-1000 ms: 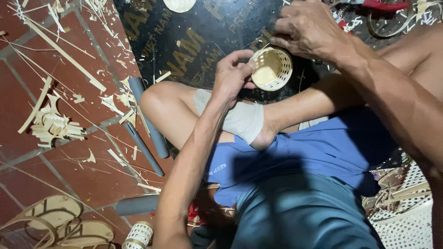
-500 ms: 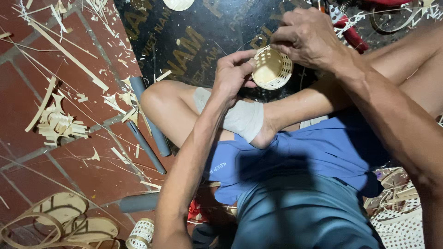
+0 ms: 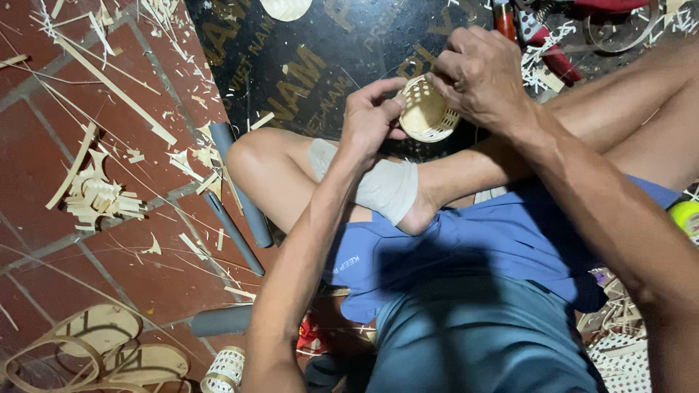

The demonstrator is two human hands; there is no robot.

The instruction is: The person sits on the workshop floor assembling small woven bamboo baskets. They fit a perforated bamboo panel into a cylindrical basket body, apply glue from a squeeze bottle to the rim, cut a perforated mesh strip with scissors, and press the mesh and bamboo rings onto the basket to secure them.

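small woven basket (image 3: 426,113), pale, tilted, held

Floor-level weaving workshop, bamboo strips (image 3: 109,86) and shavings (image 3: 98,198) littering red brick floor (image 3: 29,156)

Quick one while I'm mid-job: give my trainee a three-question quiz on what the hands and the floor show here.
1. True or false: both hands hold the small woven basket.
2. What lies on the tiles beside the bent knee: (a) grey tubes, (b) glass jars, (c) bricks?
3. Fill in: the red-handled tool lies beyond the ___ hand.

Key:
1. True: left hand and right hand grip its rim.
2. (a), the grey tubes.
3. Right.
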